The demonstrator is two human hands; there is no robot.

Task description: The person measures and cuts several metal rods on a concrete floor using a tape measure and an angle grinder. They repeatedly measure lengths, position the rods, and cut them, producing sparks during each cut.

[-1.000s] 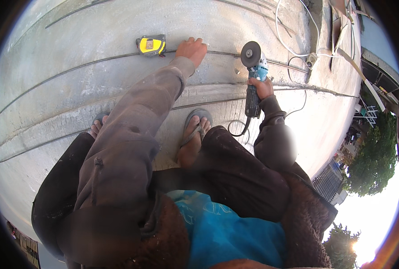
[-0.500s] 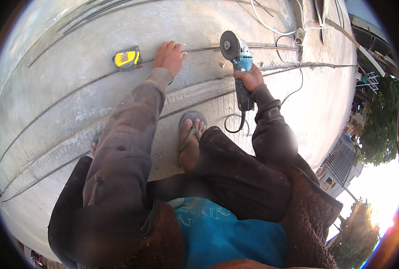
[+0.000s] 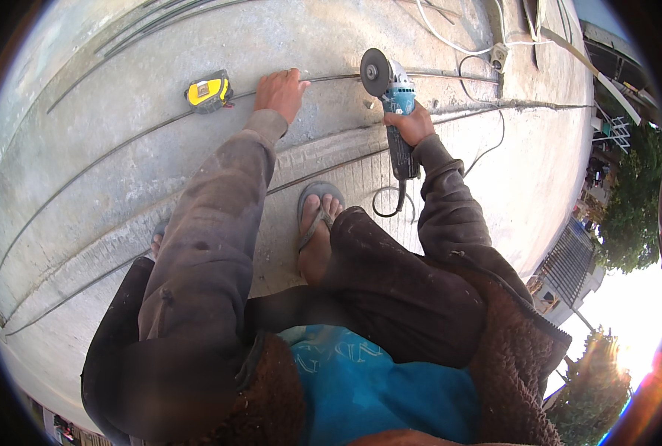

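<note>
My right hand (image 3: 418, 123) grips a teal and black angle grinder (image 3: 400, 102) by its body. The grinder's dark disc (image 3: 375, 72) points away from me, its edge close to a thin steel rod (image 3: 332, 77); whether they touch I cannot tell. Over that same rod, to the left, my left hand (image 3: 279, 94) is closed, fingers curled round it and partly hidden. A yellow and black tape measure (image 3: 209, 91) lies left of that hand, beside the rod. From the grinder's rear end a black cord (image 3: 401, 199) loops down over the concrete.
Another rod (image 3: 331, 172) runs along a low concrete step near my sandalled foot (image 3: 317, 223). More rods (image 3: 152, 28) lie at the far left. At the far right a white cable (image 3: 457, 52) leads to a socket block (image 3: 499, 56). Trees (image 3: 632, 208) stand beyond the slab's right edge.
The grinder and my right hand have shifted slightly left and away from me. My left hand stays on the rod, its fingers moved a little.
</note>
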